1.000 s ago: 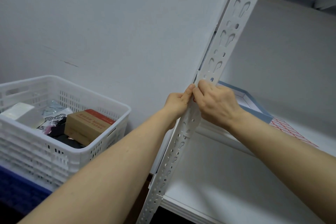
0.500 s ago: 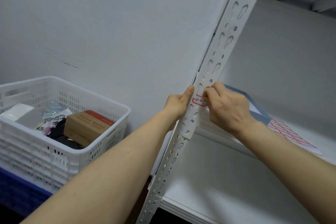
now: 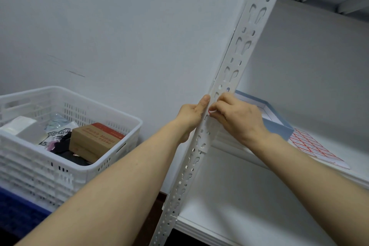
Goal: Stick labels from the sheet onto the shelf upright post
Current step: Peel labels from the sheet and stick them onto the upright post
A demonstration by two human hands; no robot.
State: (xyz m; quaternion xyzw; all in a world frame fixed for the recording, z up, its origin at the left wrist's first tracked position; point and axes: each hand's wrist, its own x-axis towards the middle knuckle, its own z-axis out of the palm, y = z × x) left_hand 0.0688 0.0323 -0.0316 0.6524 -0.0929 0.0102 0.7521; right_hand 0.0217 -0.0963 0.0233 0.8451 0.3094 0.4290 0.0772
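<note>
The white perforated shelf upright post [image 3: 229,70] leans from bottom centre to top right. My left hand [image 3: 191,114] holds its left edge, thumb lying up along the metal and fingers hidden behind it. My right hand [image 3: 237,118] is curled over the post's front at the same height, thumb and fingertips pressing on a red-bordered label [image 3: 209,111]. Only a red corner of that label shows beside the thumb. The label sheet [image 3: 311,150], a grid of red-bordered stickers, lies flat on the white shelf board [image 3: 239,205] to the right of my right wrist.
A shallow blue-sided box [image 3: 279,124] sits on the shelf behind my right hand. Left of the post stands a white slatted plastic basket [image 3: 123,114] holding a brown carton [image 3: 93,142] and packets. A plain wall is behind; another shelf is overhead at top right.
My right hand has slid left over the label, which lay in plain sight on the post half a second ago, so only its corner shows. My left thumb stays on the post edge.
</note>
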